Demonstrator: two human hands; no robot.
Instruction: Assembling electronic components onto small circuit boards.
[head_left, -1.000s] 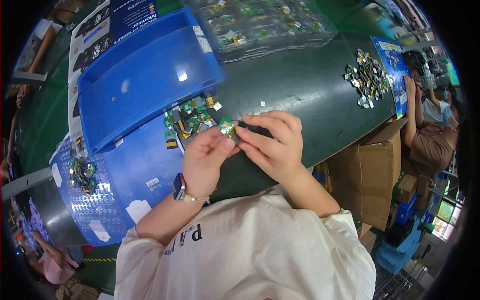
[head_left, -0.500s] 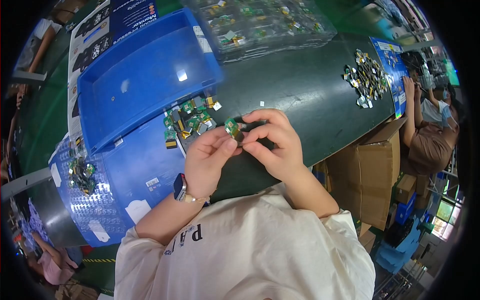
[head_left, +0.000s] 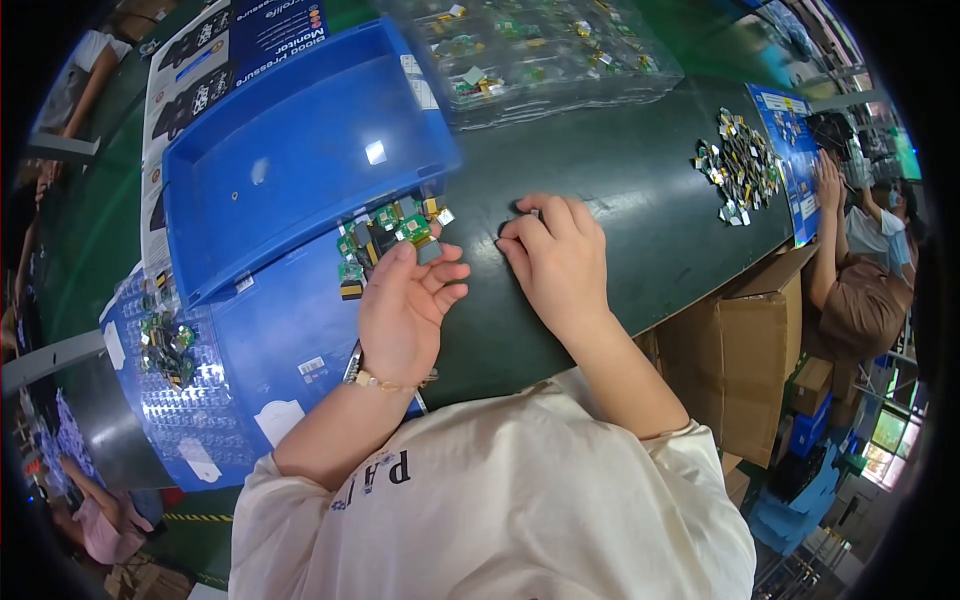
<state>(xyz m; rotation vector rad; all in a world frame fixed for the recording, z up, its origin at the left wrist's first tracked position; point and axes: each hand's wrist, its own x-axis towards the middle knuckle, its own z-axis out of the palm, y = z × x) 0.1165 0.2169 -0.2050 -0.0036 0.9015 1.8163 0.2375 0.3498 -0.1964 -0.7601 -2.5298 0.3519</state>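
Note:
At the right end of a small pile of circuit boards (head_left: 358, 245) on the table, my left hand (head_left: 398, 305) is turned palm up, its outer fingers loosely curled and apart. Between its thumb and forefinger sits a green circuit board (head_left: 413, 228) with a grey flat part (head_left: 428, 251). My right hand (head_left: 562, 262) is down on the dark table top, thumb and forefinger pressed together; what they pinch is hidden. Dark bits show at its fingertips, and a whitish scrap (head_left: 537, 214) peeks out beside the fingers.
A blue bin (head_left: 290, 170) stands beyond the pile. Clear plastic trays (head_left: 560, 60) with boards are stacked at the back. A larger pile of parts (head_left: 740, 165) lies far right, near a cardboard box (head_left: 745, 360). Another clear tray (head_left: 190, 410) lies left. A co-worker (head_left: 865, 260) sits at right.
My hands have parted. The left has moved left to the pile with the circuit board; the right has come down on the table where a small white square lay.

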